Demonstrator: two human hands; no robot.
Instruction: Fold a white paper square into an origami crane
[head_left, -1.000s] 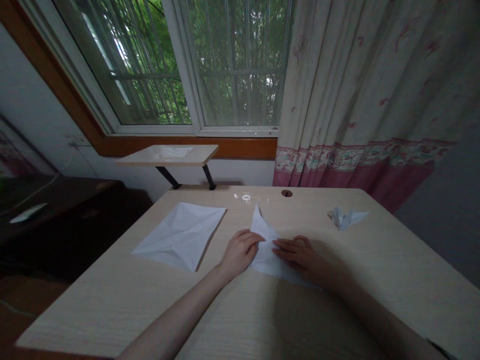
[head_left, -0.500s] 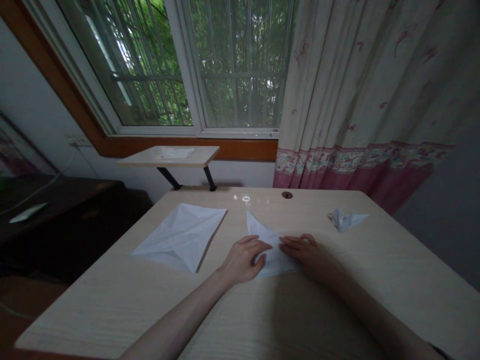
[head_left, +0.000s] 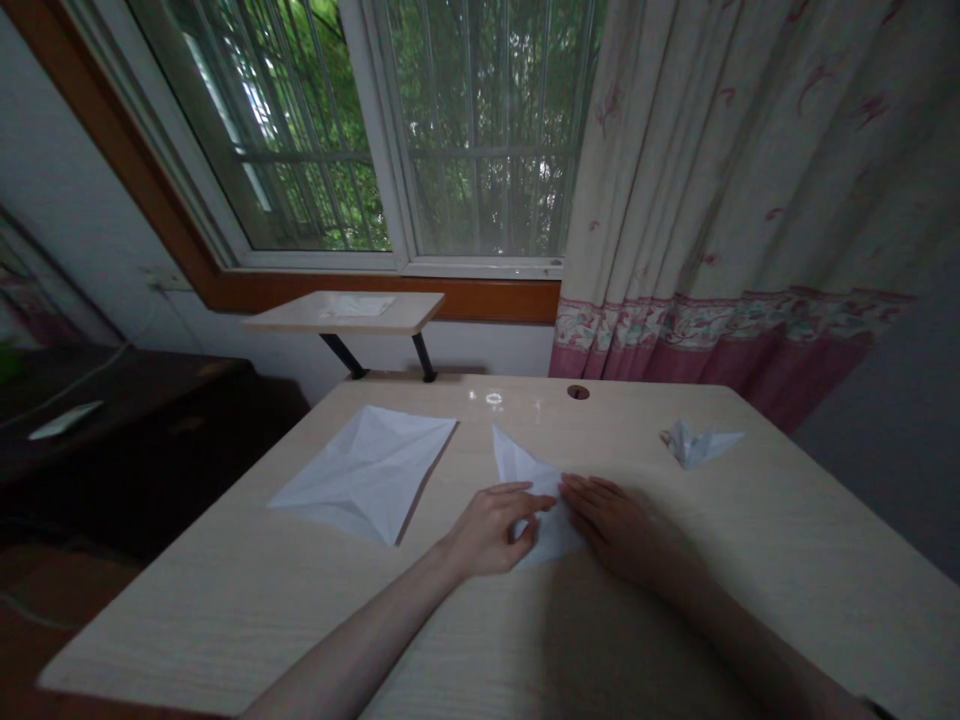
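A white sheet of paper (head_left: 556, 530), partly folded, lies flat on the table between my hands, one pointed corner reaching away from me. My left hand (head_left: 495, 525) rests on its left part with the index finger stretched across and the thumb apart below. Flat over the right edge lies my right hand (head_left: 611, 525), fingers extended and close together. Its palm and fingers hide that side of the sheet. The fingertips of both hands almost meet near the middle of the paper.
A creased, unfolded white sheet (head_left: 367, 470) lies to the left. At the right sits a folded paper crane (head_left: 697, 443). A small raised shelf (head_left: 405, 316) with white paper (head_left: 360, 305) stands at the back left of the wooden table (head_left: 225, 620). A round cable hole (head_left: 577, 392) is near the back edge.
My right hand has flattened and come down over the paper's right edge. My left index finger reaches slightly farther right. The view has shifted a little.
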